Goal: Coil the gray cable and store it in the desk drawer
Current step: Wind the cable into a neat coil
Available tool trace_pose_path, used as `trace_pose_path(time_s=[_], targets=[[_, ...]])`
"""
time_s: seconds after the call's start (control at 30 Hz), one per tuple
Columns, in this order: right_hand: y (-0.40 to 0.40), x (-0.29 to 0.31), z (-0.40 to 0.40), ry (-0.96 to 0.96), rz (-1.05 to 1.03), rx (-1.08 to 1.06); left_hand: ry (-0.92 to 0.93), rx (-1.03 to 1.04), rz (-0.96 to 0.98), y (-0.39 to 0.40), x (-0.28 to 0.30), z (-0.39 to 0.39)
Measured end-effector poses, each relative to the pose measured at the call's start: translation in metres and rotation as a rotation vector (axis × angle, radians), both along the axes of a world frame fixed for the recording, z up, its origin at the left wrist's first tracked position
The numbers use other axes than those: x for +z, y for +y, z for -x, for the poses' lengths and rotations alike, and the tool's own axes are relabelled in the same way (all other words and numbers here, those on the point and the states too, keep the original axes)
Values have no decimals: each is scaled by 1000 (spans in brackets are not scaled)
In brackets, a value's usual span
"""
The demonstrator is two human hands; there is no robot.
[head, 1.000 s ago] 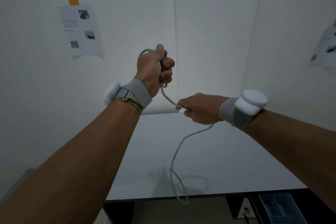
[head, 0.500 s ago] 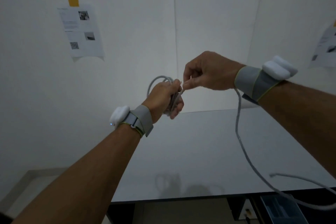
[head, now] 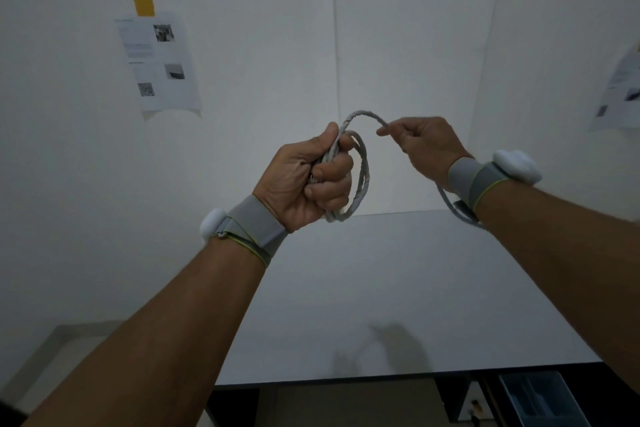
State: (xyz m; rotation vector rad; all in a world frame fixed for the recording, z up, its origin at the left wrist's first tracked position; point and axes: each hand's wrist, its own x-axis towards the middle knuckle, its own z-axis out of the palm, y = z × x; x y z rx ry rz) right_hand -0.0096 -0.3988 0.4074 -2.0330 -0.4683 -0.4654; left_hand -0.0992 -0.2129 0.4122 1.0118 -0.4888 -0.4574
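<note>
My left hand (head: 308,178) is raised over the desk with its fingers closed around several loops of the gray cable (head: 362,177), which hang as a coil to the right of the fist. From the top of the coil the cable arcs to my right hand (head: 424,146), which pinches it between thumb and fingers. The rest of the cable runs under my right wrist and out of sight behind the forearm. An open desk drawer (head: 543,399) with a gray inner tray shows at the bottom right, below the desk edge.
The white desk top (head: 398,288) lies below both hands, its front edge near the bottom of the view. White walls stand behind, with a printed sheet (head: 159,62) taped at the left and another (head: 620,94) at the right. Floor shows at the lower left.
The cable that hung down past the desk edge has been drawn up. My right hand has moved right and lower, away from my left, which now holds a bigger coil.
</note>
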Motion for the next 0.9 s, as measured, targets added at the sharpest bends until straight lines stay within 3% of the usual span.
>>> trace_pose_path(time_s=[0.07, 0.27, 0.47, 0.57, 0.7, 0.9], targets=[[1, -14, 0, 69, 59, -58, -8, 16, 39, -3, 4, 3], [20, -45, 39, 200, 737, 112, -19, 133, 120, -4, 6, -5], [28, -37, 64, 182, 989, 224, 14, 312, 111, 2, 5, -19], [30, -31, 72, 171, 1025, 285, 38, 487, 42, -1, 5, -25], [25, -13, 77, 124, 963, 356, -35, 724, -218, -7, 0, -28], [14, 20, 71, -43, 791, 320, -240, 692, -584, -10, -14, -19]])
